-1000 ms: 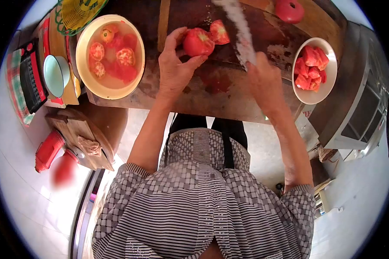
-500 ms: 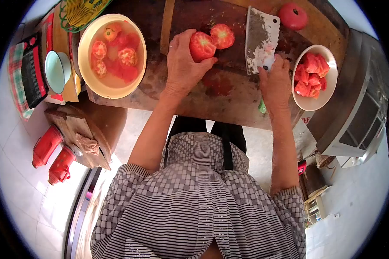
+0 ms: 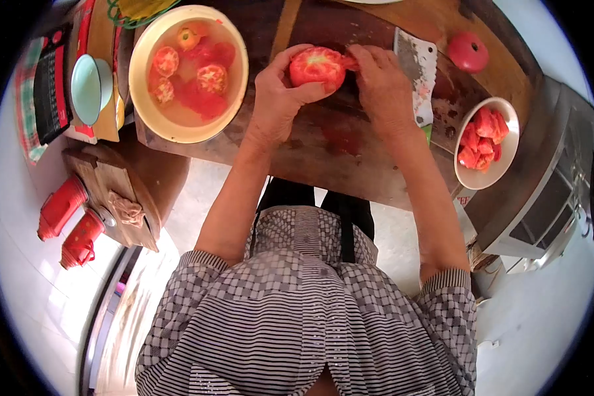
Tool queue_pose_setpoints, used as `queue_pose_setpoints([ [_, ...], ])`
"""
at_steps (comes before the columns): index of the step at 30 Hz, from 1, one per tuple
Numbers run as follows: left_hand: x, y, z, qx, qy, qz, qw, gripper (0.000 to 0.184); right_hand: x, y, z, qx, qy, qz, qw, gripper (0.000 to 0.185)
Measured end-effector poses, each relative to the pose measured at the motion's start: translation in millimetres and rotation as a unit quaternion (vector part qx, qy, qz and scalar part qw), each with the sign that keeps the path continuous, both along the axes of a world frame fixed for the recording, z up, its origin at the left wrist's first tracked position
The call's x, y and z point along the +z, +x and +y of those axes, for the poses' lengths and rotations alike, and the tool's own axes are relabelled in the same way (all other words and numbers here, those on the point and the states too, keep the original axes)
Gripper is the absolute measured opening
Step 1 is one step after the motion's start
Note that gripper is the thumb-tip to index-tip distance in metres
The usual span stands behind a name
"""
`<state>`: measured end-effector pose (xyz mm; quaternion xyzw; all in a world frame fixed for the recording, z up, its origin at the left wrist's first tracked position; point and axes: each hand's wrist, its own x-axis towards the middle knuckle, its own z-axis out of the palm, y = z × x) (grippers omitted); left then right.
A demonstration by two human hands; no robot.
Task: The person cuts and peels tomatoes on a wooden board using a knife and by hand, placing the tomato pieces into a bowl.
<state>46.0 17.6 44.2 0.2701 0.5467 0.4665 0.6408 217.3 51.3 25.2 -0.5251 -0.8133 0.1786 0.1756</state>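
Observation:
My left hand (image 3: 278,92) is wrapped round a halved tomato (image 3: 317,67), its cut side facing up, above the dark wooden table. At the tomato's right edge, my right hand (image 3: 381,86) is closed, fingers curled round a red piece of tomato (image 3: 351,63); whether it is skin or flesh I cannot tell. The other tomato half is out of sight. A cleaver (image 3: 417,69) with a wet, residue-smeared blade lies just right of my right hand, its green handle partly hidden by my forearm.
A yellow basin (image 3: 138,99) on the left holds tomatoes in reddish water. To the right stand a white bowl (image 3: 512,142) of tomato chunks and a whole tomato (image 3: 468,52). A mint-green bowl (image 3: 86,91) and two red flasks (image 3: 63,206) are farther left.
My right hand has let go of the cleaver and moved left to the tomato. The cleaver now lies on the table. The view has shifted slightly.

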Motion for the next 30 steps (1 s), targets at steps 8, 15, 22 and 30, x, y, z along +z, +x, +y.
queue_pose_setpoints([
  [8, 37, -54, -12, 0.191, 0.054, -0.372, 0.907, 0.063, 37, -76, 8, -0.046, -0.172, 0.277, 0.944, 0.026],
  [15, 31, -106, -26, 0.260, 0.127, -0.332, 0.898, 0.073, 53, -136, 19, 0.077, -0.083, 0.207, 0.972, 0.035],
  [22, 26, -103, -36, 0.281, 0.087, -0.174, 0.940, 0.070, 80, -156, 12, 0.041, -0.341, 0.329, 0.880, 0.032],
  [30, 25, -95, -38, 0.276, 0.091, -0.070, 0.954, 0.072, 83, -153, 16, 0.008, -0.309, 0.277, 0.910, 0.019],
])
